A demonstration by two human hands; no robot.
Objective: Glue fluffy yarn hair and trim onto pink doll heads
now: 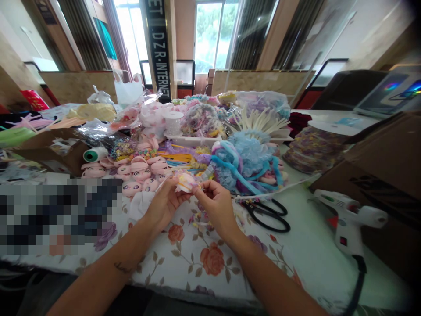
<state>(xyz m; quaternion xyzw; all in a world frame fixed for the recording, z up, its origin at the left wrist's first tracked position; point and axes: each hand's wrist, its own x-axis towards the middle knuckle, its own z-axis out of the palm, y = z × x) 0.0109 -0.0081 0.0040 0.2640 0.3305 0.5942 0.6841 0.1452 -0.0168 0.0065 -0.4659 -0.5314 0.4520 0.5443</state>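
My left hand (166, 202) is closed around a small pale piece with pink and yellow trim (184, 181), held just above the flowered cloth. The fingers of my right hand (217, 206) pinch at the right edge of this same piece. What kind of thing it is I cannot make out, as fingers cover part of it. Below and between the hands, a multicoloured fluffy yarn strand (199, 218) lies on the cloth. Several pink doll heads with painted faces (141, 174) sit beyond my left hand. Black-handled scissors (269, 215) rest to the right of my right hand.
A white hot glue gun (348, 215) stands at the right by a cardboard box (371, 175). Blue ruffled trim (250, 153), a white thread spool (173, 123) and a large yarn reel (312, 147) crowd the back. At left is an open cardboard box (55, 147).
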